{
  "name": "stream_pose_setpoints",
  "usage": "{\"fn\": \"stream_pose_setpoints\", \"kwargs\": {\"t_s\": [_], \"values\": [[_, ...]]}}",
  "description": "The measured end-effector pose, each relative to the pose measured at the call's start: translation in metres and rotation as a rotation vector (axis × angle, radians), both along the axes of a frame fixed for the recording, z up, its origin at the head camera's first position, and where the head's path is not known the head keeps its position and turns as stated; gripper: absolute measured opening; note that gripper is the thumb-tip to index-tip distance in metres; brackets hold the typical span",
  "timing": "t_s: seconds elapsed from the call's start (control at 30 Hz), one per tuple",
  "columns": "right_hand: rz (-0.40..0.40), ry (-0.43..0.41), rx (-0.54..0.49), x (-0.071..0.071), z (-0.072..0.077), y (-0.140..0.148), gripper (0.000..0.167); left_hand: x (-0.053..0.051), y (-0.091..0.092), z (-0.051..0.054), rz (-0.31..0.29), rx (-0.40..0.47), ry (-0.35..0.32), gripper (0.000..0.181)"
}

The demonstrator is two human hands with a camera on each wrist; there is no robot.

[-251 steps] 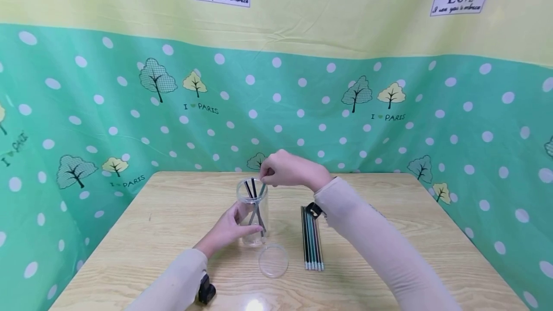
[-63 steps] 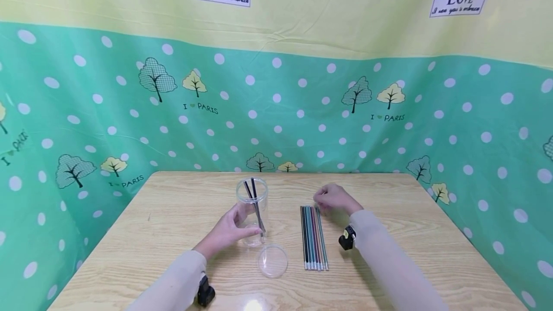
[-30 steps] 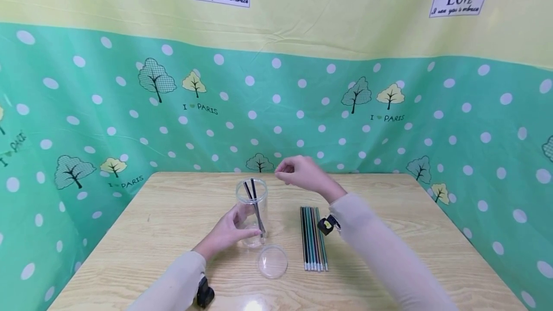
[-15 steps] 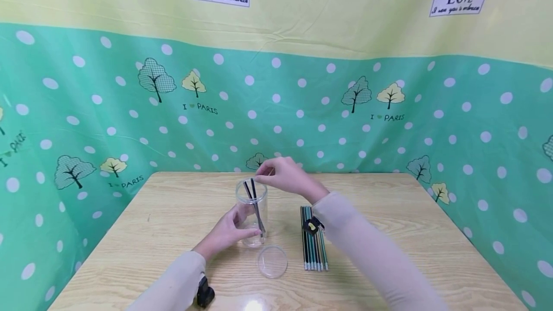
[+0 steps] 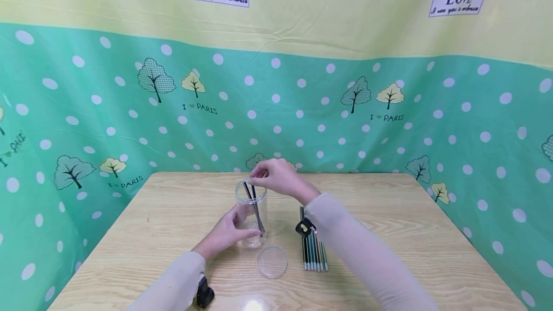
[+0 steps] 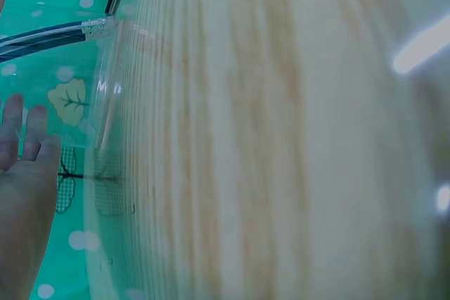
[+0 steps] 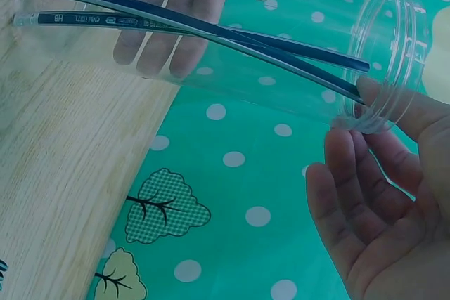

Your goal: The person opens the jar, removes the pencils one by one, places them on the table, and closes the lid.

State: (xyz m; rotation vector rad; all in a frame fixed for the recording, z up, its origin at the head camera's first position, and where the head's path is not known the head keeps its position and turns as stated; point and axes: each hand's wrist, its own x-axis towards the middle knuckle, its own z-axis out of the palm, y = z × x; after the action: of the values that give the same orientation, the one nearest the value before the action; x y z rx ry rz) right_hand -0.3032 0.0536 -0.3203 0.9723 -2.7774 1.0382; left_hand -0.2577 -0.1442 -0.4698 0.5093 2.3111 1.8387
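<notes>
A clear jar (image 5: 259, 210) stands upright on the table, and two dark pencils (image 7: 211, 31) lean crossed inside it, white ends down. My left hand (image 5: 229, 231) holds the jar low down, thumb in front and fingers on the far side. At the jar's mouth is my right hand (image 5: 281, 176); its thumb and a finger pinch the upper end of one pencil, the other fingers staying outside the rim. To the right lies a row of several pencils (image 5: 314, 253), dark, teal and other colours, white ends toward me, partly hidden by my right wrist.
A clear round lid (image 5: 272, 262) lies flat on the wooden table (image 5: 181, 215) in front of the jar. A green and yellow patterned curtain (image 5: 276, 109) hangs behind the table and at both sides. Each wrist carries a small black camera.
One teal pencil left the jar and now lies at the row's right end. My right hand has since moved left from the row to the jar's mouth. My left hand stays put.
</notes>
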Motion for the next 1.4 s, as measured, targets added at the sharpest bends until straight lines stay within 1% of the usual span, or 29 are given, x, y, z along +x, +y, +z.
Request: {"fn": "stream_pose_setpoints", "kwargs": {"t_s": [0.17, 0.47, 0.7, 0.9, 1.03, 1.2, 1.4], "values": [[0.021, 0.013, -0.011, 0.001, 0.002, 0.000, 0.012, -0.001, 0.000, 0.000, -0.001, 0.001, 0.001, 0.083], [0.033, 0.019, 0.005, 0.002, 0.004, -0.001, 0.011, 0.000, -0.001, 0.000, 0.002, -0.005, 0.006, 0.081], [0.025, 0.028, 0.002, 0.003, 0.006, 0.001, 0.010, -0.001, -0.001, -0.002, 0.007, -0.008, 0.024, 0.078], [0.024, 0.036, -0.006, 0.004, 0.008, 0.003, 0.013, 0.001, 0.000, -0.001, 0.014, -0.017, 0.016, 0.076], [0.023, 0.040, -0.021, 0.005, 0.012, 0.004, 0.014, 0.002, 0.000, 0.000, 0.013, -0.017, 0.008, 0.076], [0.002, 0.046, -0.037, 0.006, 0.019, 0.008, 0.014, 0.002, 0.000, 0.000, 0.015, -0.012, 0.006, 0.076], [-0.010, 0.068, -0.108, 0.009, 0.029, 0.013, 0.013, 0.003, -0.001, -0.002, 0.026, -0.028, 0.005, 0.076]]}}
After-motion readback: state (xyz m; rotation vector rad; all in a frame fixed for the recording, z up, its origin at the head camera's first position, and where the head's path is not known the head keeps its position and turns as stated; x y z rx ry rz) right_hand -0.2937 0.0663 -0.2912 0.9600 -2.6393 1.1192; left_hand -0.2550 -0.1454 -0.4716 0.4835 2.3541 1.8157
